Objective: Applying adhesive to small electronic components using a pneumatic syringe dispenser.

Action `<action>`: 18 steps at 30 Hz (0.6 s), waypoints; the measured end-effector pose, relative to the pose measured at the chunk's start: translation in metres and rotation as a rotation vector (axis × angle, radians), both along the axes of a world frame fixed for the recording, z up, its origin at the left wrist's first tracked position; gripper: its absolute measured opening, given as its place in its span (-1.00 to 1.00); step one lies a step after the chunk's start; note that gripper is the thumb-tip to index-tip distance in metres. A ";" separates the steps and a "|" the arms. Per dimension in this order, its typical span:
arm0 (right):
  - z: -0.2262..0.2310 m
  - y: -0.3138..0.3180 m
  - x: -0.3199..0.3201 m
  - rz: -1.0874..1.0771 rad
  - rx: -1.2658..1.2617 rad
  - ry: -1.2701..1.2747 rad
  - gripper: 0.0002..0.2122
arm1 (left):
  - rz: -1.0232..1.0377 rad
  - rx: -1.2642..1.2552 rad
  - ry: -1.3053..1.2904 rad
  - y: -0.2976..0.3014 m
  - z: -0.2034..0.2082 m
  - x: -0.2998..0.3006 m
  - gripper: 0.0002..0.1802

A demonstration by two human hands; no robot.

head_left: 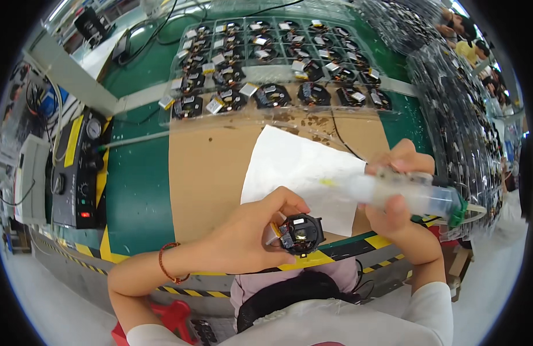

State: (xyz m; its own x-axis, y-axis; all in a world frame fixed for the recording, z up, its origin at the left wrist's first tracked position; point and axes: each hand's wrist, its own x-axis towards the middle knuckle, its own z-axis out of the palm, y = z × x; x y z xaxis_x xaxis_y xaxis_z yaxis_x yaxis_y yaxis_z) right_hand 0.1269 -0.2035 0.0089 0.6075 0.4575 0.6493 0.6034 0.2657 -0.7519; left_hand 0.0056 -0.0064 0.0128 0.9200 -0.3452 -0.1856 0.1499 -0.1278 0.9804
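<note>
Two hands working: left hand [252, 228] is pinching a small round black open-backed device [301, 233] just above the bench edge; right hand [396, 190] is gripping a clear plastic dispensing syringe with green end cap [405, 193], tip aiming left over the white paper sheet [301, 173]. Suggest bracing wrists, touching the tip down lightly. Tip is motion-blurred; the far clear trays of black parts [278, 63] are hard to make out.

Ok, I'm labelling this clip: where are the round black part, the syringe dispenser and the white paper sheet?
round black part [301, 233], head view, on its open face.
syringe dispenser [408, 193], head view, on the clear barrel.
white paper sheet [295, 164], head view, on its bare middle.
</note>
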 end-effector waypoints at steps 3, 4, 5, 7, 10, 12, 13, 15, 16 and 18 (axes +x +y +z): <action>0.011 -0.011 -0.006 0.120 -0.117 -0.011 -0.59 | 0.023 0.202 -0.067 -0.001 0.009 -0.002 -0.38; 0.019 -0.016 -0.010 0.167 -0.289 -0.016 -0.58 | 0.031 0.192 -0.065 -0.004 0.006 -0.004 -0.38; 0.017 -0.017 -0.013 0.200 -0.282 0.051 -0.60 | 0.067 0.226 -0.154 -0.006 0.003 -0.005 -0.41; 0.020 -0.017 -0.017 0.244 -0.352 0.048 -0.60 | 0.106 0.254 -0.234 -0.008 -0.001 -0.007 -0.44; 0.025 -0.018 -0.020 0.297 -0.467 0.026 -0.62 | 0.125 0.339 -0.247 -0.010 0.000 -0.009 -0.46; 0.022 -0.010 -0.027 0.279 -0.359 -0.049 -0.63 | 0.129 0.387 -0.263 -0.010 -0.001 -0.010 -0.47; 0.017 -0.007 -0.028 0.280 -0.361 -0.049 -0.63 | 0.129 0.385 -0.263 -0.010 -0.002 -0.011 -0.47; 0.008 -0.002 -0.030 0.272 -0.198 -0.148 -0.64 | 0.143 0.412 -0.313 -0.010 -0.004 -0.011 -0.49; 0.009 -0.001 -0.029 0.273 -0.200 -0.146 -0.64 | 0.144 0.410 -0.311 -0.010 -0.004 -0.012 -0.49; 0.012 0.001 -0.026 0.324 -0.222 -0.276 -0.64 | 0.153 0.426 -0.311 -0.010 -0.003 -0.012 -0.50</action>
State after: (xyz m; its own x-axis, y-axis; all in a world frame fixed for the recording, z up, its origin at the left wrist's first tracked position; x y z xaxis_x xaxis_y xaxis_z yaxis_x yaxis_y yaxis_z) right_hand 0.1005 -0.2020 0.0207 0.2294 0.7410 0.6312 0.7007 0.3243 -0.6355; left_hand -0.0061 -0.0161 0.0102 0.9876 -0.1569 0.0090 -0.0908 -0.5230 0.8475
